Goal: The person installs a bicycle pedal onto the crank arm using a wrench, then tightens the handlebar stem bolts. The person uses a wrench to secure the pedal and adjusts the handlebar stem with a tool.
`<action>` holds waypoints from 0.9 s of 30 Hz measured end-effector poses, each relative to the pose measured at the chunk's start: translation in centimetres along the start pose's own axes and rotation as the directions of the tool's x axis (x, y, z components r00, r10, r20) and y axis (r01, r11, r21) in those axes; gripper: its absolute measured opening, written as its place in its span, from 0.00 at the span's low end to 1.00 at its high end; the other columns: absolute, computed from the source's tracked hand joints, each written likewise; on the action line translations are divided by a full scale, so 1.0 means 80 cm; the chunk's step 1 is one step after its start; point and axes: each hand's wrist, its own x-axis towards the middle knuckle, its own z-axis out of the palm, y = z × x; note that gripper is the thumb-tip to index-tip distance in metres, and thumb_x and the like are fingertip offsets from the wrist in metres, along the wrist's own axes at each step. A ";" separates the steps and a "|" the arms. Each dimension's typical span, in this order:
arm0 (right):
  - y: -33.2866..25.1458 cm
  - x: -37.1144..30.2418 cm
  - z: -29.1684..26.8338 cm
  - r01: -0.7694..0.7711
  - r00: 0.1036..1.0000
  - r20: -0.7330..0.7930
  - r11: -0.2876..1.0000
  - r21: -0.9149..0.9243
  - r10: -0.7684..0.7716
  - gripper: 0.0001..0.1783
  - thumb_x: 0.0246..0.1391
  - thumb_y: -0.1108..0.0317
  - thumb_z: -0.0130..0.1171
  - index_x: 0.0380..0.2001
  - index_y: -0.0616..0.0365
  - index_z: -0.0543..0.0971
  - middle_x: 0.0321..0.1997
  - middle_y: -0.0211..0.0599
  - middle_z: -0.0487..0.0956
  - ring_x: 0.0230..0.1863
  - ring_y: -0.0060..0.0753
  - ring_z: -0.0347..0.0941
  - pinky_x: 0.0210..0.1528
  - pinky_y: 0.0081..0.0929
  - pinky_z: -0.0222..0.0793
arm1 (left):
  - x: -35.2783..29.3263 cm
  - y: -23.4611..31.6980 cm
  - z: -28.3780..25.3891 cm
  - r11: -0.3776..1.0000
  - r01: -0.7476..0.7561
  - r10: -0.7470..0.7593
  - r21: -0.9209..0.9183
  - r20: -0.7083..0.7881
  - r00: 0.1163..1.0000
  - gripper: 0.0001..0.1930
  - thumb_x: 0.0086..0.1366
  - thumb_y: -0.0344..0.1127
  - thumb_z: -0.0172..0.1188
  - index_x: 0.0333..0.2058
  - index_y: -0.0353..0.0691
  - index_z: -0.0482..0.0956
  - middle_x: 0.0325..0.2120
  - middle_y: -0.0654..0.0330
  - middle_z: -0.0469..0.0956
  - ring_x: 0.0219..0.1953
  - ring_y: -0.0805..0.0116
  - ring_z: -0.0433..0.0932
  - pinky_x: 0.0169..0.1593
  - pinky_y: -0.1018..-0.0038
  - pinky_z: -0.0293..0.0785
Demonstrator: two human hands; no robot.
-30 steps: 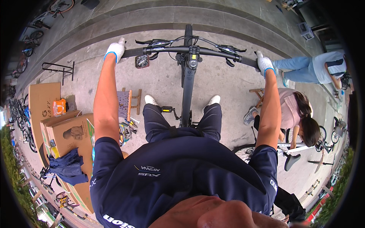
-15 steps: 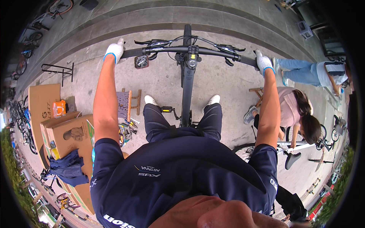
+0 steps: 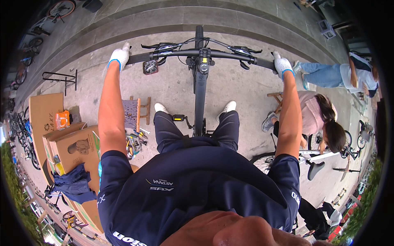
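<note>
Both arms reach forward to the wide black handlebar (image 3: 223, 53) of a bicycle standing upright between my legs. My left hand (image 3: 119, 56), in a white glove with a blue cuff, is closed on the left grip's outer end, its thumb pointing forward. On the right grip's end, my right hand (image 3: 282, 65) is closed in a matching glove. Much of the fingers is hidden from above. Brake levers and cables sit inboard of the grips. Below the stem runs the dark frame tube (image 3: 200, 98), and the front tire (image 3: 199, 33) points ahead. A pedal (image 3: 179, 118) shows beside my left leg.
Ahead rise grey stone steps (image 3: 164, 22). Left are a tray of small parts (image 3: 150, 67), a woven stool (image 3: 132, 114), tools (image 3: 134, 143) and cardboard boxes (image 3: 74, 145). Right, a crouching person (image 3: 314, 110) works beside a white bicycle (image 3: 324, 157); another person (image 3: 324, 75) stands beyond.
The handlebar and both my hands have shifted slightly left in view, still gripping. At right, the standing person's arms have moved, and the crouching person's hand has shifted along the white bicycle.
</note>
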 end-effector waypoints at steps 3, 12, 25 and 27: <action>0.000 -0.001 0.000 0.032 0.999 -0.005 0.997 -0.068 -0.032 0.52 0.74 0.26 0.35 0.42 0.71 0.87 0.29 0.58 0.86 0.37 0.53 0.88 0.53 0.48 0.76 | 0.001 -0.001 0.000 0.999 0.034 -0.034 -0.015 0.032 0.999 0.39 0.81 0.65 0.50 0.51 0.25 0.83 0.44 0.48 0.84 0.33 0.58 0.85 0.30 0.64 0.87; 0.005 -0.002 0.006 0.039 0.998 -0.043 0.999 -0.014 -0.040 0.52 0.73 0.26 0.35 0.37 0.69 0.86 0.27 0.56 0.85 0.35 0.51 0.86 0.50 0.48 0.75 | 0.014 -0.019 0.003 0.999 -0.010 0.010 -0.037 -0.004 1.000 0.38 0.80 0.67 0.50 0.49 0.27 0.84 0.41 0.48 0.84 0.33 0.58 0.84 0.31 0.60 0.84; 0.008 0.003 0.009 0.074 0.992 -0.096 0.996 -0.054 -0.079 0.55 0.73 0.24 0.34 0.41 0.73 0.86 0.26 0.57 0.86 0.35 0.51 0.89 0.54 0.47 0.76 | 0.001 -0.009 0.009 0.992 -0.002 -0.002 -0.126 -0.032 0.999 0.37 0.80 0.66 0.51 0.51 0.29 0.84 0.44 0.51 0.85 0.36 0.60 0.85 0.31 0.64 0.87; 0.010 0.007 0.011 0.058 0.996 -0.067 0.998 0.005 -0.058 0.55 0.73 0.24 0.34 0.41 0.73 0.86 0.26 0.57 0.86 0.35 0.51 0.89 0.54 0.47 0.76 | -0.003 -0.008 0.007 0.991 0.008 -0.011 -0.134 -0.017 1.000 0.37 0.81 0.65 0.51 0.52 0.28 0.83 0.46 0.50 0.85 0.39 0.58 0.85 0.32 0.63 0.89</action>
